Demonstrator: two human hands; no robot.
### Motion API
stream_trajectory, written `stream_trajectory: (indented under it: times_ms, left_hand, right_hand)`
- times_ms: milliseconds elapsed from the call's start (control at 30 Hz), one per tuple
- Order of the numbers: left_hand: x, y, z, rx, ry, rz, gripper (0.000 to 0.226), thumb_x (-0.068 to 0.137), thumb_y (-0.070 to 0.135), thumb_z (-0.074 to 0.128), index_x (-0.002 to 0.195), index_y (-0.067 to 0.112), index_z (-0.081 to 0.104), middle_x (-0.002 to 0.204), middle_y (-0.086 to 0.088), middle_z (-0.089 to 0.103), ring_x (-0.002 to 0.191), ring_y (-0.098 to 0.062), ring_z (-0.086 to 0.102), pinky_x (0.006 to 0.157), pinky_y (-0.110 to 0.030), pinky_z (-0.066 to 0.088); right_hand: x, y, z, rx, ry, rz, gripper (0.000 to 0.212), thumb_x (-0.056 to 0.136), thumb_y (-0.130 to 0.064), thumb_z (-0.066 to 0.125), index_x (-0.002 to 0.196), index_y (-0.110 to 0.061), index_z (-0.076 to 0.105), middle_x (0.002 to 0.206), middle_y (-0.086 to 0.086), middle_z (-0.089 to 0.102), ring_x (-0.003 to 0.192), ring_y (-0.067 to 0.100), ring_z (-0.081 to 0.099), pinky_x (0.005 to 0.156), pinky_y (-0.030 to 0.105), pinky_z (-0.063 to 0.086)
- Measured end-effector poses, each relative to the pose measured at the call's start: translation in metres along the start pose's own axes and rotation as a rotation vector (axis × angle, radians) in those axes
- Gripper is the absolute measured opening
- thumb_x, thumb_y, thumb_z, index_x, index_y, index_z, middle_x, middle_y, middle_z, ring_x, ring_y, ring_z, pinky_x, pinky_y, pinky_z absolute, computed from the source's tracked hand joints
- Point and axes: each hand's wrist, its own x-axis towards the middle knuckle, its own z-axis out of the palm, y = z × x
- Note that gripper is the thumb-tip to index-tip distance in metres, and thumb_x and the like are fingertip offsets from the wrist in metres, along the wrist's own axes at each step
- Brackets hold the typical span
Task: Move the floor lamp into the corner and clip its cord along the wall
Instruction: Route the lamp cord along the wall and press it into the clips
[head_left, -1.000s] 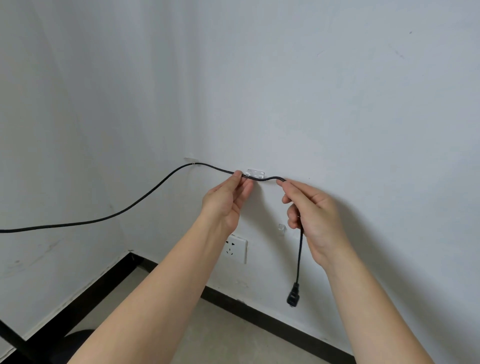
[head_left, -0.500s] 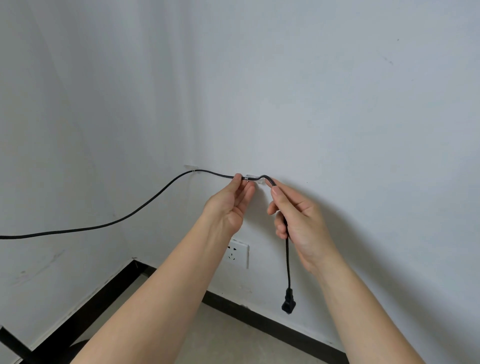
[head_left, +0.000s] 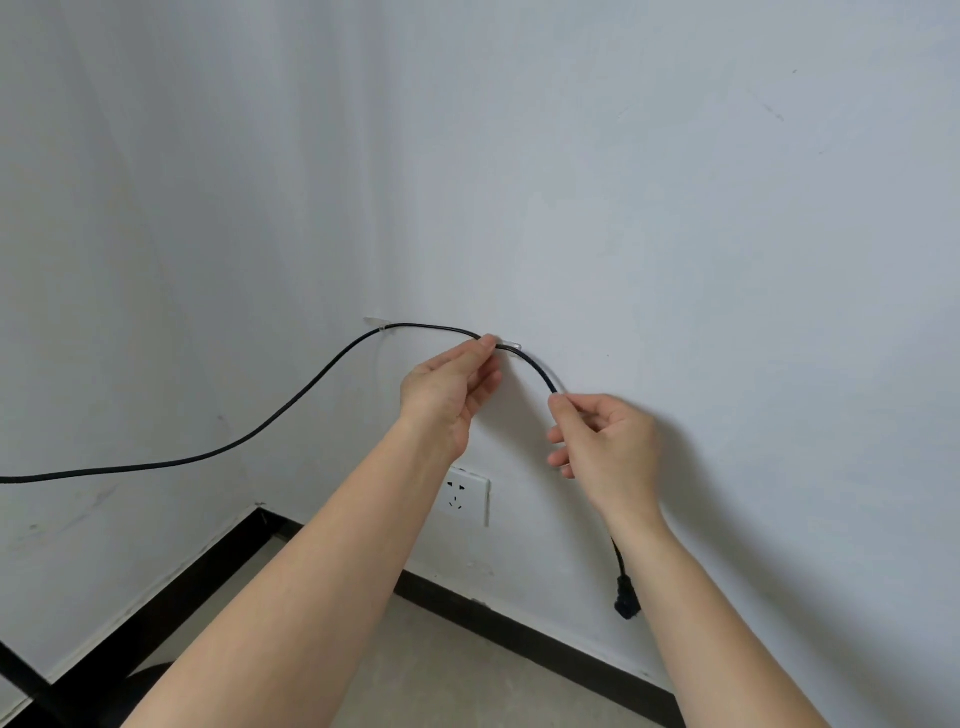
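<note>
— Where on the cord (head_left: 291, 415) right now?

— Left hand (head_left: 447, 395): closed in a thumb-and-finger pinch on it, right at the second clip (head_left: 511, 344) on the wall (head_left: 675, 234). Right hand (head_left: 608, 441): thumb and forefinger pinched on the same cord a little further along, other fingers loosely curled.

— And the rest of the run?

— Enters from the left edge, climbs to the first clip (head_left: 379, 325) beside the corner, and passes roughly level to the second. Arches down into the right hand from there, then hangs behind that wrist. Ends in the plug (head_left: 626, 597), dangling just above the skirting (head_left: 519, 631), right of the socket (head_left: 465, 493). No lamp clearly in view; only dark shapes at bottom left, too cropped to name.

— Seated in the second clip?

— Cannot tell; partly hidden by the left fingertips.

— Likely trouble?

— Pulling down too hard with the right hand. Probably pops the cord back out, or peels the clip off the paint if merely stuck on. Could also drag slack through the first clip and tug at whatever sits off to the left, presumably the lamp.

— Anything else?

— Letting go with the left hand too early: invites the springy arch to flick free. Taking up too much length along the wall: risks leaving the plug short of the socket. Safer to press in firmly at the clip, then ease downward gently.
</note>
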Motion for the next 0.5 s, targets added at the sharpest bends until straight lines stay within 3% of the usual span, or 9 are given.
stream_trajectory:
  times_ms: [167, 500]
  left_hand:
    - [0.0003, -0.0008, -0.0008, 0.056, 0.01, 0.031, 0.037, 0.081, 0.007, 0.081, 0.113, -0.007, 0.069, 0.085, -0.008, 0.075, 0.066, -0.014, 0.071, 0.063, -0.023, 0.058]
    - [0.0013, -0.0056, 0.0043, 0.198, 0.043, 0.144, 0.015, 0.08, 0.013, 0.083, 0.082, 0.004, 0.071, 0.076, -0.006, 0.068, 0.061, -0.014, 0.064, 0.061, -0.021, 0.056]
  right_hand:
    - [0.0051, -0.0024, -0.0002, -0.017, 0.13, -0.055, 0.011, 0.084, -0.039, 0.071, 0.079, -0.03, 0.073, 0.057, -0.007, 0.073, 0.042, 0.014, 0.068, 0.054, 0.035, 0.06]
    - [0.0054, -0.0029, 0.0047, -0.051, 0.156, -0.05, 0.015, 0.083, -0.04, 0.069, 0.07, -0.032, 0.07, 0.05, -0.005, 0.069, 0.038, 0.013, 0.066, 0.06, 0.037, 0.062]
